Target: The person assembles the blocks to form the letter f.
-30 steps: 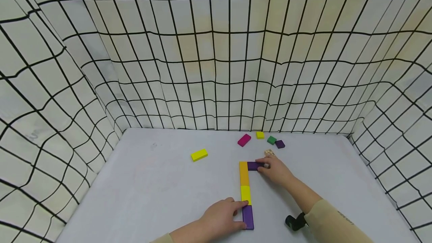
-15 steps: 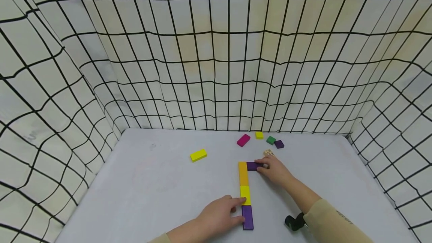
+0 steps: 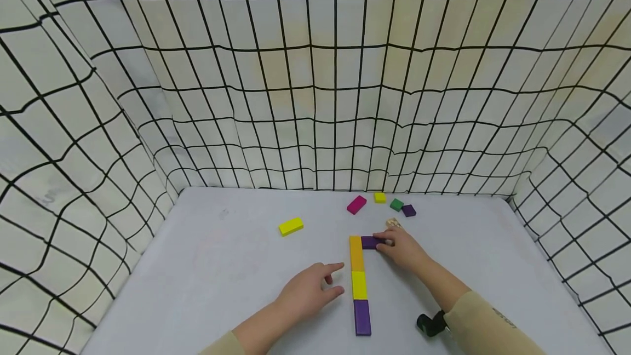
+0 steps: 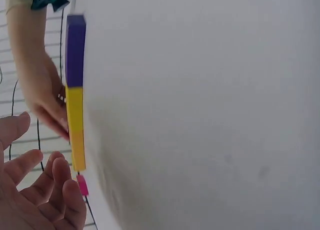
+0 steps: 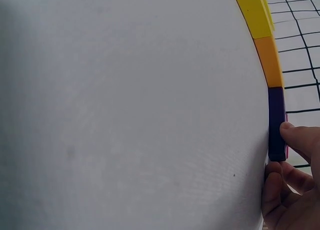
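A purple block (image 3: 362, 318), a yellow block (image 3: 359, 285) and an orange block (image 3: 356, 253) lie end to end in a straight row. At the orange block's far end, a dark purple block (image 3: 370, 242) points off to the right. My right hand (image 3: 405, 249) pinches this dark purple block near its outer end, the thumb (image 5: 290, 132) showing on its side in the right wrist view. My left hand (image 3: 308, 289) hovers left of the row, apart from it, holding nothing. Its index finger and thumb point toward the yellow and orange blocks.
Another yellow block (image 3: 291, 227) lies to the left. Farther back are a magenta block (image 3: 357, 205), a small yellow block (image 3: 379, 198), a green block (image 3: 396, 205) and a small dark purple block (image 3: 409, 210). A beige piece (image 3: 393, 223) lies behind my right hand. Black netting (image 3: 335, 125) encloses the table.
My left hand has let go of the row's purple and yellow blocks and moved up and left, away from them. The right hand stays at the dark purple block.
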Available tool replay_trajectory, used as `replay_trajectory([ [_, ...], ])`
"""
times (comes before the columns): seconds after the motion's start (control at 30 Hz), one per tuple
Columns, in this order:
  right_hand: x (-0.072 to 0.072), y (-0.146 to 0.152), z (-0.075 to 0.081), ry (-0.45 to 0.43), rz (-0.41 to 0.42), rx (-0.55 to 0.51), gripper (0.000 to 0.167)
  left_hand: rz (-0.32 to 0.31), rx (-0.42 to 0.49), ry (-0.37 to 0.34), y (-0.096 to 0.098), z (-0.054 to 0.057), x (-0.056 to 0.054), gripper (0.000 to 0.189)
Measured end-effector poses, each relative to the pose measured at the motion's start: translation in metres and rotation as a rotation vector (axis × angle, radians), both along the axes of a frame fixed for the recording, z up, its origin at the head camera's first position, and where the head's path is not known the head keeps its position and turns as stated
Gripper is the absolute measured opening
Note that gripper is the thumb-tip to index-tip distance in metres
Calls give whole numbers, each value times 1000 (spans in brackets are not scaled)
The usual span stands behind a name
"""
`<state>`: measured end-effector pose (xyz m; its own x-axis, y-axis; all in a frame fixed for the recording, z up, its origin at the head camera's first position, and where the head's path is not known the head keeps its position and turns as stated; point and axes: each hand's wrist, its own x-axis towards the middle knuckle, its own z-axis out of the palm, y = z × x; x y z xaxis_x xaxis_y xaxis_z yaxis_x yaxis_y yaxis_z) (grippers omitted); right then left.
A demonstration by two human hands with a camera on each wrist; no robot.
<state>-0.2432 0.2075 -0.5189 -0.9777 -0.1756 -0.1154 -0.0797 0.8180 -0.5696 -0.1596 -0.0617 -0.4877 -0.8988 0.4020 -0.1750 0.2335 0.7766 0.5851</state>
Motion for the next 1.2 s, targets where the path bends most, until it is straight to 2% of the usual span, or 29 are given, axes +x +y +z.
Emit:
replay_trajectory([
  [0.17,0,-1,2,5,2,-6,35,67,43,30,-17,3,-18,53],
  [0.33,-2,0,2,4,-3,6,35,138,68,73,-34,13,-37,52],
  [0.47,-3,2,0,-4,-10,2,34,196,63,116,-44,23,-50,51],
  [0.6,-3,2,-1,-4,-9,1,34,239,41,135,-51,28,-60,50],
  [0.87,-3,2,-2,1,-6,6,35,271,-8,159,-61,27,-76,49],
  [1.03,-4,2,-3,-7,-16,3,35,279,-45,175,-69,25,-89,50],
  [1.2,-4,2,-5,-9,-24,-3,35,295,-92,161,-78,20,-103,52],
])
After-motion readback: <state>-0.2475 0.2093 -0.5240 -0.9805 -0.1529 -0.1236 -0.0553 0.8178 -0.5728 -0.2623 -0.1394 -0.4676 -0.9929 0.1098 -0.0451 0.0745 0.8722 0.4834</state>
